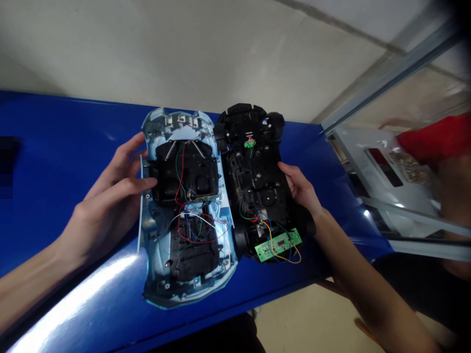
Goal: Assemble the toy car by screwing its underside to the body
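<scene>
A light blue toy car body shell (228, 245) lies with its inside facing up, showing black interior parts and loose coloured wires. My left hand (117, 191) grips its left side, with fingers over the rim. Right beside it is the black car chassis (253, 171), with wheels and a small green board near its top. A larger green circuit board (278, 245) rests across the chassis's lower end, with yellow and blue wires. My right hand (300, 189) holds the chassis by its right edge, the fingers partly hidden beneath it.
Beneath the car parts is a blue table (66, 142), its far edge against a pale wall. A metal frame (390, 83) stands at the right. Beyond it are a light work surface with small parts, a red sleeve and another person's blurred arm.
</scene>
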`<state>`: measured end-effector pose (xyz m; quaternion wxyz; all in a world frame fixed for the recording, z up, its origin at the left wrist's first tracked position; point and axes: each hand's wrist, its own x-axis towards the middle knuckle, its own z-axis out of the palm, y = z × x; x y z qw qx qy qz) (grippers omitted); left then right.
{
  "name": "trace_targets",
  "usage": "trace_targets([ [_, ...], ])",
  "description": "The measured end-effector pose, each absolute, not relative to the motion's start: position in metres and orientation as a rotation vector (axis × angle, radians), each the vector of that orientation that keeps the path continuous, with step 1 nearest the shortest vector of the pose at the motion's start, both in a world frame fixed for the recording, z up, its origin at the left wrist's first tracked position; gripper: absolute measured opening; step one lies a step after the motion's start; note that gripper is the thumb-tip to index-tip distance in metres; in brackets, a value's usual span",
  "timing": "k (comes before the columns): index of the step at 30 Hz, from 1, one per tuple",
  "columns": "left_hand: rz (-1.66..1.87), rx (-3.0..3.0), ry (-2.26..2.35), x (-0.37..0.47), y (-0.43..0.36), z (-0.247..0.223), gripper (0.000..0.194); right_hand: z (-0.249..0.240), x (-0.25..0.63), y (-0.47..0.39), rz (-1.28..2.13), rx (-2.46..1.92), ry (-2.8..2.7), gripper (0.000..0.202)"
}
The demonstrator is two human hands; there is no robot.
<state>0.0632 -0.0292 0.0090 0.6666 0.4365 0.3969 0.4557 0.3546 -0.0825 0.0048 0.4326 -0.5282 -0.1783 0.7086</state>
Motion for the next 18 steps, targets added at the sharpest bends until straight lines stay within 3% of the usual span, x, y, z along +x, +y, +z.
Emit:
trace_targets([
  [18, 1.029, 0.971, 0.901, 0.0645, -0.0298, 0.0111, 0.061, 0.0057, 0.354, -0.0832, 1.801, -1.277, -0.446, 0.033],
])
